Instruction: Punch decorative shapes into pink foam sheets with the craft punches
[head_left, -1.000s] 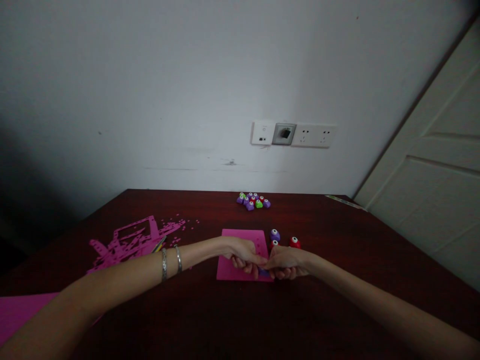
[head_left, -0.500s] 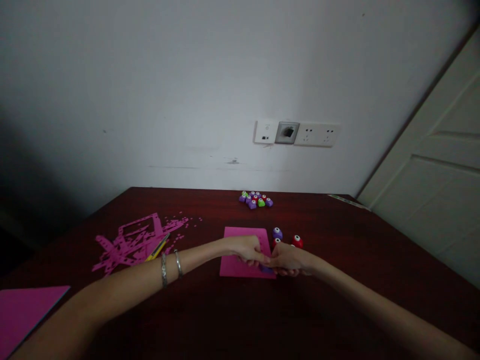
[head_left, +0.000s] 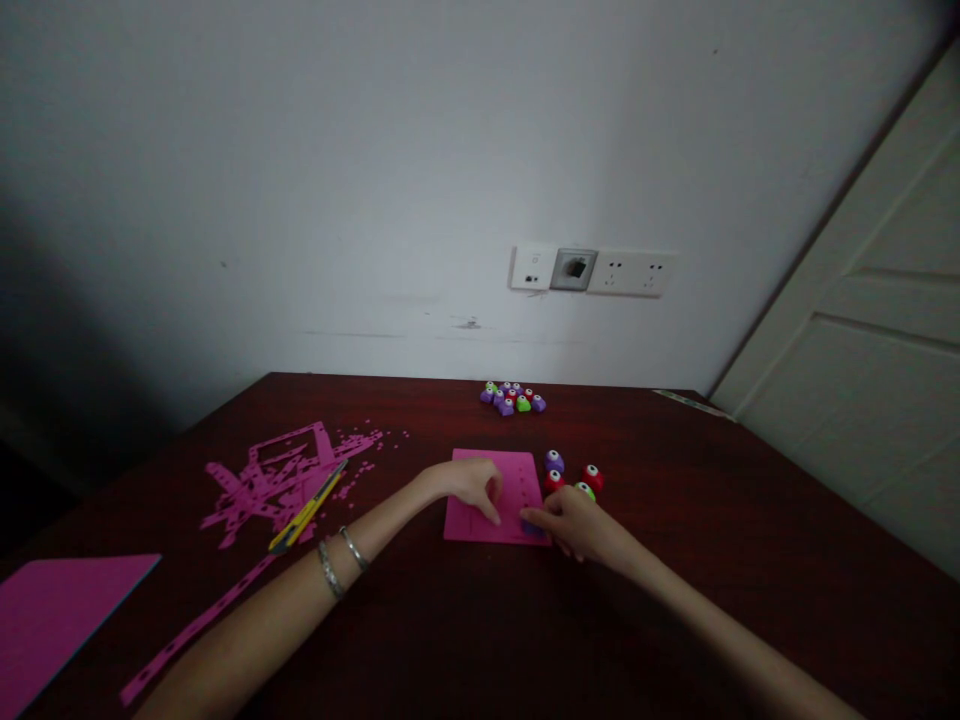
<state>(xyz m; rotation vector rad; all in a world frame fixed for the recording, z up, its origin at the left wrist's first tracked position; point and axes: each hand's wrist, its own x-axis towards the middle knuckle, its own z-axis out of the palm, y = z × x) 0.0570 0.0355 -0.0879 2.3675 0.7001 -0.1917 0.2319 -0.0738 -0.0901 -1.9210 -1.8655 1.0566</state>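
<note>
Pink card (head_left: 511, 492) flat on the worktop (head_left: 480, 620), straight ahead of me, 1 side edge running away from me on the right. Near that edge, a row of small marks on the card, far to near, roughly in line with it. Which way the card is longer I cannot tell at this slant.

Right hand (head_left: 579, 522) at the card's near right corner, thumb and fingers pinching a purple punch (head_left: 529, 526), mostly hidden under my grip. The punch sits at the near end of the row of marks; my right hand comes at it from the right, across the edge.

Left hand (head_left: 474, 482) over the card's left half, thumb and forefinger spread, nothing seen between them. From these fingers the punch lies to the right and slightly nearer me, a gap of bare card between. Right hand is the nearer, in contact.

Beyond my right knuckles, just off the card: 4 more punches, 1 purple (head_left: 554, 461), 2 red (head_left: 592, 477), 1 green (head_left: 585, 491). Well left, a yellow cutter (head_left: 306, 512) against pink scraps (head_left: 259, 485).
</note>
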